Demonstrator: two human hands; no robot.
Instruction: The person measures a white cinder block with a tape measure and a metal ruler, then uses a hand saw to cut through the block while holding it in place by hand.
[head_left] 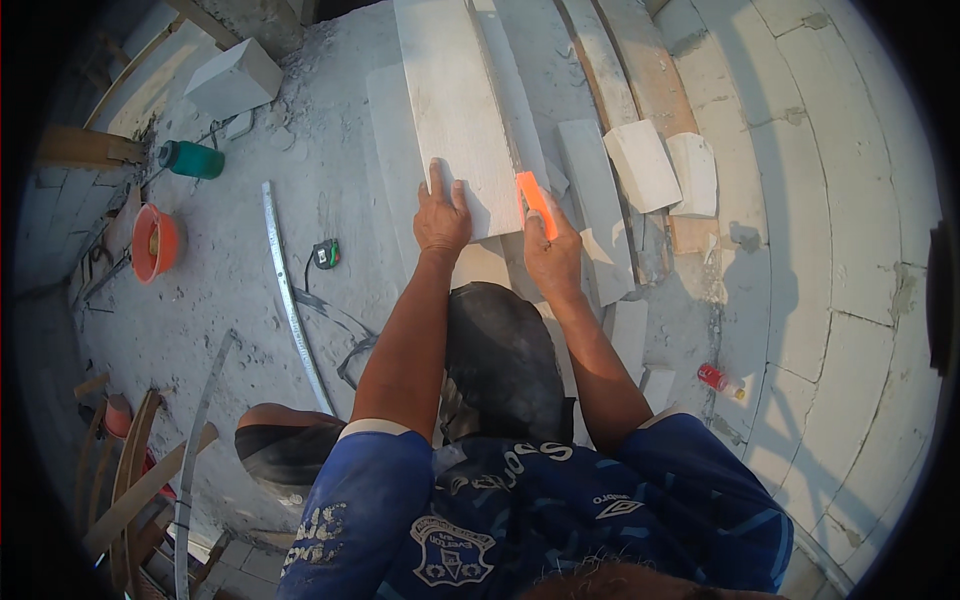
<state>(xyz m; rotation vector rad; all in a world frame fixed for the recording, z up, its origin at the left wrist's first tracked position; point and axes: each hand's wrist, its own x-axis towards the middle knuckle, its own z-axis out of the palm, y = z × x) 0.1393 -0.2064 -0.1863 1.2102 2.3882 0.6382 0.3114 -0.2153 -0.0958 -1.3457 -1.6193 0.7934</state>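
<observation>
A long pale block (455, 110), like aerated concrete, lies in front of me, pointing away. My left hand (442, 218) rests on its near end, fingers spread and pressing flat on the top. At the block's right edge my right hand (556, 252) is closed around the orange handle (536, 203) of what looks like a hand saw. Its blade is seen nearly edge-on along the block's right side, so I cannot tell how deep it sits. My knee in dark cloth (505, 360) is just below the block's near end.
Cut block pieces (640, 165) and planks (600, 65) lie right of the block, beside a block wall (840, 200). On the left are a metal straightedge (285, 285), tape measure (325, 254), orange bucket (152, 243), green bottle (191, 159) and loose block (234, 78).
</observation>
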